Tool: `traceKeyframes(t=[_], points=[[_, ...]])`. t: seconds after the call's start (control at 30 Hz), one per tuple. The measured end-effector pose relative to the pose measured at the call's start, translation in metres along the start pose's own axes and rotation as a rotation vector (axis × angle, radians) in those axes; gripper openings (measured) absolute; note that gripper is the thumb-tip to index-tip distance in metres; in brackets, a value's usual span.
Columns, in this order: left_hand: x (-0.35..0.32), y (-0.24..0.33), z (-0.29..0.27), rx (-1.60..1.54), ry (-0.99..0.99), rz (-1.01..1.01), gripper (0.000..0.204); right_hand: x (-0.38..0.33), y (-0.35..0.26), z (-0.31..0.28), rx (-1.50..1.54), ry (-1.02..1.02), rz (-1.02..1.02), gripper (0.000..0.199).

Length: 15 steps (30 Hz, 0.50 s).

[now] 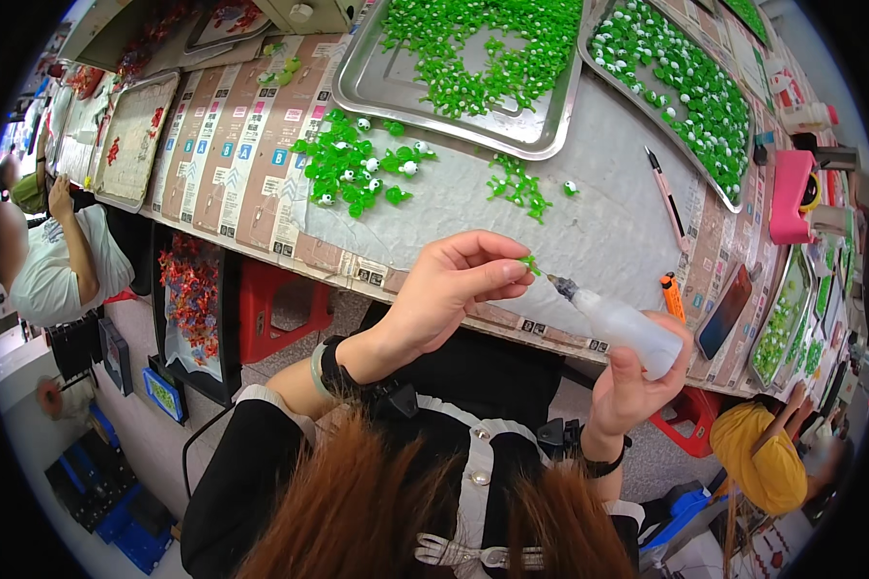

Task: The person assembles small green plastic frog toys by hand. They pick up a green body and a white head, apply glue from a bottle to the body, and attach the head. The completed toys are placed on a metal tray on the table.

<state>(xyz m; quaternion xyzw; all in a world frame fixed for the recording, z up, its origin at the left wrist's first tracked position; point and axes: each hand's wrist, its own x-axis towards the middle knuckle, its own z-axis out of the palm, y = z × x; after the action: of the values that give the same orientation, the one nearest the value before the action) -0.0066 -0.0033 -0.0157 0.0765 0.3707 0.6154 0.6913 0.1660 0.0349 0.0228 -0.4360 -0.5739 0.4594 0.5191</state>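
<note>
Between the thumb and fingertips of my left hand (463, 289) a small green plastic piece (530, 262) is pinched. My right hand (637, 376) is wrapped round a translucent white squeeze bottle (628, 328), tilted so its dark nozzle (564, 285) points at the green piece, close to it. Just beyond my hands lies a small cluster of green pieces (519, 188), and a single piece with a white ball (570, 188) sits beside it. A pile of green figures with white eye-like balls (362, 169) rests farther left on the grey-white sheet.
A metal tray (541, 145) of green pieces stands at the back; another tray (734, 198) holds white-balled ones. To the right lie a pen (664, 193), an orange marker (672, 297), a phone (725, 314) and a pink tape dispenser (790, 198). Other people sit at both sides.
</note>
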Motion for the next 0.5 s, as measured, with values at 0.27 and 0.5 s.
traceKeyframes(t=[0.27,0.5], points=[[-0.001,0.001,0.001,0.011,0.007,-0.033,0.014,0.0,0.002,0.0,-0.025,-0.054,-0.005,0.039],[0.0,0.006,-0.008,0.022,0.078,-0.027,0.015,0.048,0.038,-0.013,0.115,0.063,0.166,0.028]])
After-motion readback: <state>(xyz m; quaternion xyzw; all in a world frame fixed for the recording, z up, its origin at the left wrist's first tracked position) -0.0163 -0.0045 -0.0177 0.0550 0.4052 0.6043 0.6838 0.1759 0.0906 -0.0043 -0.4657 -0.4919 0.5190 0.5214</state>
